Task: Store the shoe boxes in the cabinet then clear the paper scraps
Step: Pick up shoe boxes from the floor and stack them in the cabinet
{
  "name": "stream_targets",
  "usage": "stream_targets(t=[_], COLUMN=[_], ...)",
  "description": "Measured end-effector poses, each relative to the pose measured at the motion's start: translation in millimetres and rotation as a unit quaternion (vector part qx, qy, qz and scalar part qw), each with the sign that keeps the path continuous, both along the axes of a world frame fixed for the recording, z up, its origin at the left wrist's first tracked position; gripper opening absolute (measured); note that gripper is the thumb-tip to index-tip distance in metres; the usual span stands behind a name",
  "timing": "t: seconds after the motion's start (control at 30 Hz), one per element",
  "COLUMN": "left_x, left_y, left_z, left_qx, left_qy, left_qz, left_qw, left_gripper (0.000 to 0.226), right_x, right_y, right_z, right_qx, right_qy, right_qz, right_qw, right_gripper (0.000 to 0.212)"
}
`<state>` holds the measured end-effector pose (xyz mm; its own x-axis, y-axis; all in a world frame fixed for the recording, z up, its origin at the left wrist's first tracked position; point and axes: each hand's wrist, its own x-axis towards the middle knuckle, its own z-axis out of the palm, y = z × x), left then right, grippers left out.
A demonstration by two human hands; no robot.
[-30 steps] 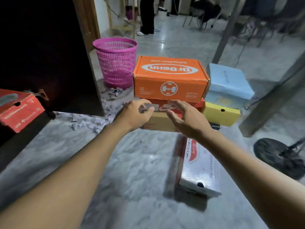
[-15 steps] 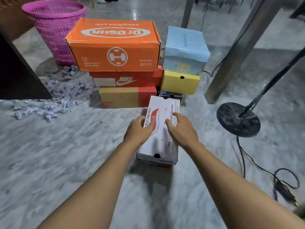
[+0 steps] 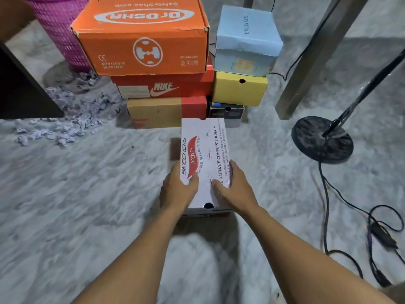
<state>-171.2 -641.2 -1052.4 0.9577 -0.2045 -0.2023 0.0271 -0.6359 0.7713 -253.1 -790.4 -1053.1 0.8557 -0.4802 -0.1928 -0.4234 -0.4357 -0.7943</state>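
Note:
A white Skechers shoe box (image 3: 203,145) lies on the marble floor in front of me. My left hand (image 3: 178,189) grips its near left side and my right hand (image 3: 235,187) grips its near right side. Behind it stands a stack: an orange box (image 3: 142,38) on a red Nike box (image 3: 164,87) on a brown and red box (image 3: 166,111). Beside that a light blue box (image 3: 247,38) sits on a yellow box (image 3: 240,91), which rests on a small dark box (image 3: 226,111). Crumpled paper scraps (image 3: 74,115) are strewn at the left.
A pink mesh basket (image 3: 59,29) stands behind the scraps. The dark cabinet edge (image 3: 19,95) is at the far left. A round black stand base (image 3: 322,139) with trailing cables (image 3: 377,227) lies to the right, near a grey table leg (image 3: 306,62).
My hands dropped from the stack to the white box and closed on its sides. The view tilted down and moved closer, and the box now looks drawn slightly toward me.

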Motion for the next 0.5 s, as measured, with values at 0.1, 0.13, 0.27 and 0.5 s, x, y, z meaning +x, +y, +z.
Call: stream_targets(t=[0.1,0.13,0.27,0.5], left_x=[-15,-15,-12,-15], left_y=[24,31,47,51], left_z=[-15,-19,-20,-19], left_qx=[-0.015,-0.027,-0.068,-0.079], left_qy=[-0.003,0.008,0.072,0.074], left_qz=[0.026,0.03,0.02,0.022], left_qw=[1.0,0.999,0.995,0.994], left_gripper=[0.039,0.041,0.055,0.052], right_x=[-21,-28,-53,-45], right_y=[13,17,32,50], right_z=[-2,-4,-6,4], right_qx=[0.053,0.063,0.082,0.063], right_qy=[-0.003,-0.002,0.002,-0.029], right_qz=[0.009,0.007,0.025,0.097], right_qw=[0.999,0.998,0.996,0.993], right_gripper=[0.065,0.068,0.08,0.08])
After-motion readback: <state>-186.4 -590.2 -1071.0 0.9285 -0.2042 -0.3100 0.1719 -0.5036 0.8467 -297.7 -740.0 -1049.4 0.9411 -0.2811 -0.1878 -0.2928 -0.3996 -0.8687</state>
